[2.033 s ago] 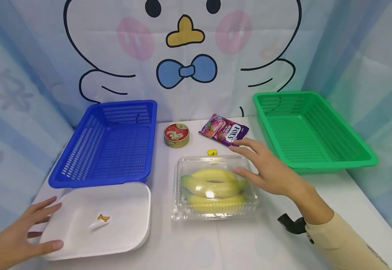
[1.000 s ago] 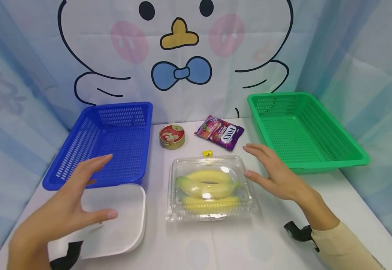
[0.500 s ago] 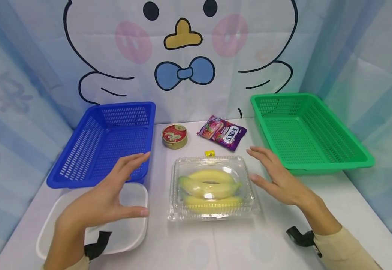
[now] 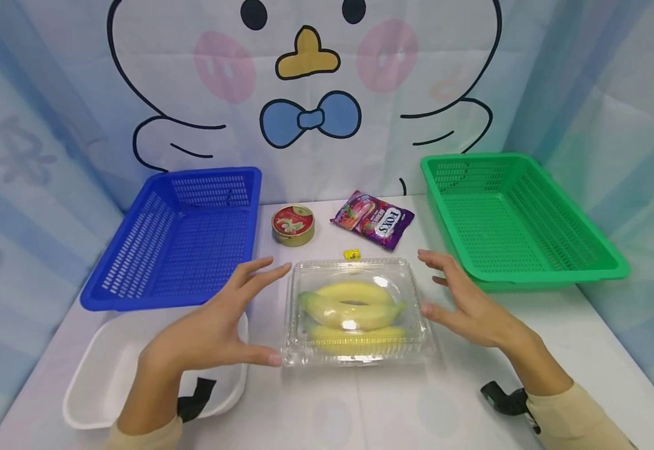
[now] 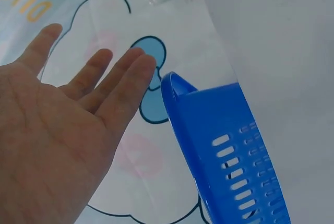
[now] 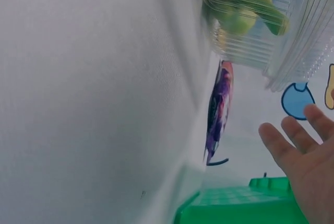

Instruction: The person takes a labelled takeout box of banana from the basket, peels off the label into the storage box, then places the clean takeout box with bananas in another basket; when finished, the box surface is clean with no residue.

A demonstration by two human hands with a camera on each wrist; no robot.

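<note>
1. I see a clear clamshell box [image 4: 356, 310] holding yellow bananas [image 4: 349, 307], lying right of the blue basket [image 4: 183, 240].
2. My left hand [image 4: 209, 331] and right hand [image 4: 464, 300] flank the box, fingers spread.

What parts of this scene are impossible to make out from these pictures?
- Head view: whether either hand touches the clear box; left hand and right hand sit right at its sides.
- Head view: the white tray is partly covered by the left hand and arm.
- Head view: the small yellow thing behind the box is too small to identify.
- Right wrist view: the candy bag shows edge-on, print unreadable.
- Left wrist view: the blue basket is cut off; its inside is hidden.
</note>
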